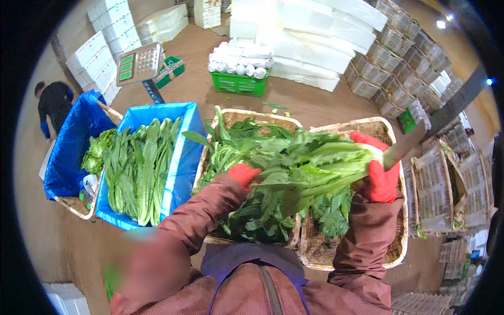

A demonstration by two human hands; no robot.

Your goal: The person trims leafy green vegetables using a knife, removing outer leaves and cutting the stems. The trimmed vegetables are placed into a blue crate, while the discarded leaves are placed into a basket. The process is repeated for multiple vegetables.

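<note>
A large head of leafy lettuce (315,165) lies across the two middle crates, its pale stem end to the right. My right hand (380,167), in a red glove, is closed around that stem; a broad knife blade (405,147) juts up and right from the same hand, its handle hidden. My left hand (244,176), also red-gloved, is at the leaf tips; leaves hide part of its fingers, so its grip is unclear. Beneath are loose greens (264,220) in a plastic crate (258,116). On the left, long-leaf lettuce (138,169) lies in a blue-lined crate (181,149).
A dirty crate (399,236) sits under my right arm. Farther left is another blue-lined crate (65,161). Beyond stand a platform scale (151,59) and a green crate (238,84) of white-wrapped bundles. A co-worker (55,104) bends at the far left. Crates are stacked at right.
</note>
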